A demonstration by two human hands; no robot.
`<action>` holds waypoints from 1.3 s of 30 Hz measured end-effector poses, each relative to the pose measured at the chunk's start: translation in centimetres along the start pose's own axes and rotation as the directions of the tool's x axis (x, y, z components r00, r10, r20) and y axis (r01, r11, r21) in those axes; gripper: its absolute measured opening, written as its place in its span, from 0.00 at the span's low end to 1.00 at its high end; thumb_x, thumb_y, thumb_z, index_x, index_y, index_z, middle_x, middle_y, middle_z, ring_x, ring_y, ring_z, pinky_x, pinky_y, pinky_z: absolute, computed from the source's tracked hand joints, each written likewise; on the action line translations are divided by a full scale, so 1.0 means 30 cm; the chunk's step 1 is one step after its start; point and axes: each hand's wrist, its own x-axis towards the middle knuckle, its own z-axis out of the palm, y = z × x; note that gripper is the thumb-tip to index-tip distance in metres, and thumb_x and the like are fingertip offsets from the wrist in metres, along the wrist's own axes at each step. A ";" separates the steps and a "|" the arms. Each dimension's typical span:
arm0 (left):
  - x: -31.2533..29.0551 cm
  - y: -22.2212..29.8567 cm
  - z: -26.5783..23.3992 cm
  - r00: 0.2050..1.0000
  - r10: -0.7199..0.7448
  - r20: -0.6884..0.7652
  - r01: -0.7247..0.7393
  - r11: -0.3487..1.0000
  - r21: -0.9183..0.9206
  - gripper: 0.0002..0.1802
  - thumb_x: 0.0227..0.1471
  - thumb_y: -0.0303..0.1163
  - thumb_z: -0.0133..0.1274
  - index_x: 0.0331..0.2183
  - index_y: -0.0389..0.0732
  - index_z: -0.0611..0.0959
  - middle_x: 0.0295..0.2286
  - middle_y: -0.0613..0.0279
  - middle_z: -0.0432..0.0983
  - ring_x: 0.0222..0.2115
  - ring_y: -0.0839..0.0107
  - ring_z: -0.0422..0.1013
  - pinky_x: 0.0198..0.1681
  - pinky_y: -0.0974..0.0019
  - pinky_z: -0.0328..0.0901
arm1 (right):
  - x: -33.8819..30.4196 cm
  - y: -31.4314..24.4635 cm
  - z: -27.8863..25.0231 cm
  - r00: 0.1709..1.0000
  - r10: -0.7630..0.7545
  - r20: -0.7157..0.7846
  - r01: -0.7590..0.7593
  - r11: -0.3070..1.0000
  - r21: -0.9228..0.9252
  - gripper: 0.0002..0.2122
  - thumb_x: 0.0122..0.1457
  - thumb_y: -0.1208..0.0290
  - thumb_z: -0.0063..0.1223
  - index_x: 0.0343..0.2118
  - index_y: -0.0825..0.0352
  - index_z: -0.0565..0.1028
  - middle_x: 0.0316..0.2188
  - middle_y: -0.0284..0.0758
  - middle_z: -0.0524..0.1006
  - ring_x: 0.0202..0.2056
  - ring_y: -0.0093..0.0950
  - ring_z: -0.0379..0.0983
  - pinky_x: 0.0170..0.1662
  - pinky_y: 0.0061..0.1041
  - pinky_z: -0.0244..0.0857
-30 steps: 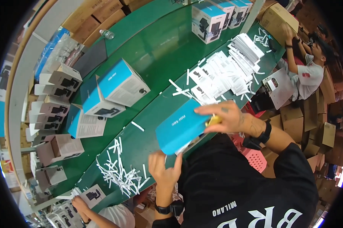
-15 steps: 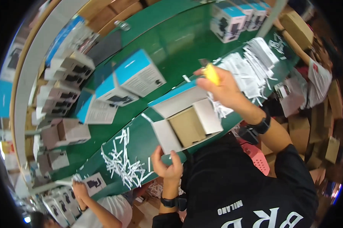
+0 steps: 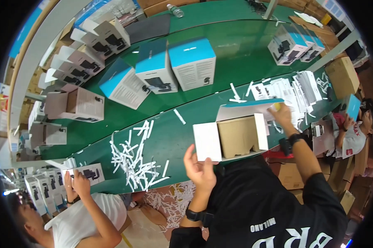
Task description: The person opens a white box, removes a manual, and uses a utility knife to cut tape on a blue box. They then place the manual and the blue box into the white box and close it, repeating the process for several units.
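Observation:
An opened carton (image 3: 206,142) with a blue-edged lid flap stands on the green bench in front of me, white side flaps spread. Inside it sits a brown cardboard insert (image 3: 236,136). My left hand (image 3: 201,171) holds the lower left corner of the carton, thumb on the left flap and fingers bent beside it. My right hand (image 3: 282,116) is closed around a yellow-handled tool (image 3: 276,106) at the right end of the lid flap. The tool's working end is hidden behind the flap and fingers.
White paper strips (image 3: 135,161) lie heaped left of the carton. Stacked white leaflets (image 3: 304,89) are at the right. Closed blue-topped cartons (image 3: 192,62) stand beyond, with open cartons (image 3: 81,103) farther left. Co-workers sit at both sides, one handling a printed box (image 3: 89,173).
My right hand has come down from above the carton to its lid flap with the yellow-handled tool. My left hand has closed in on the left flap. The whole view has shifted.

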 end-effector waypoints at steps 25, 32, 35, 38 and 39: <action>0.050 -0.004 -0.037 0.960 -0.271 -0.065 0.257 0.951 -0.175 0.30 0.47 0.21 0.45 0.54 0.29 0.70 0.43 0.51 0.76 0.33 0.64 0.77 0.28 0.64 0.74 | -0.066 0.104 -0.433 0.969 -0.234 -0.085 0.222 0.967 -0.129 0.09 0.54 0.68 0.64 0.27 0.68 0.77 0.19 0.31 0.73 0.20 0.23 0.68 0.26 0.28 0.64; 0.060 0.021 -0.061 0.958 -0.281 0.059 0.287 0.935 -0.207 0.23 0.50 0.18 0.47 0.51 0.26 0.73 0.37 0.54 0.79 0.31 0.72 0.76 0.32 0.69 0.74 | -0.166 -0.074 -0.754 0.983 -0.136 -0.127 0.135 0.991 -0.016 0.08 0.54 0.71 0.60 0.32 0.71 0.77 0.20 0.34 0.73 0.22 0.24 0.68 0.28 0.28 0.64; 0.056 0.013 -0.059 0.958 -0.272 0.086 0.285 0.927 -0.242 0.22 0.51 0.17 0.47 0.50 0.26 0.73 0.37 0.53 0.79 0.31 0.72 0.76 0.32 0.69 0.74 | -0.208 -0.171 -0.835 0.935 -0.319 -0.152 0.289 0.938 -0.189 0.08 0.54 0.72 0.59 0.31 0.71 0.76 0.19 0.31 0.72 0.22 0.22 0.67 0.27 0.27 0.62; 0.048 0.013 -0.074 0.951 -0.297 0.086 0.309 0.925 -0.221 0.20 0.52 0.18 0.48 0.49 0.25 0.74 0.37 0.52 0.79 0.30 0.72 0.77 0.32 0.68 0.74 | -0.320 -0.332 -0.974 0.956 -0.173 -0.238 0.212 0.966 0.147 0.07 0.50 0.73 0.59 0.31 0.71 0.77 0.19 0.32 0.73 0.20 0.26 0.67 0.26 0.28 0.61; 0.047 0.011 -0.077 0.951 -0.291 0.107 0.309 0.924 -0.226 0.20 0.52 0.18 0.48 0.49 0.25 0.74 0.37 0.52 0.79 0.30 0.72 0.77 0.32 0.68 0.74 | -0.357 -0.365 -1.014 0.892 -0.408 -0.194 0.424 0.905 0.048 0.09 0.48 0.73 0.60 0.32 0.70 0.78 0.19 0.32 0.73 0.20 0.28 0.68 0.26 0.27 0.60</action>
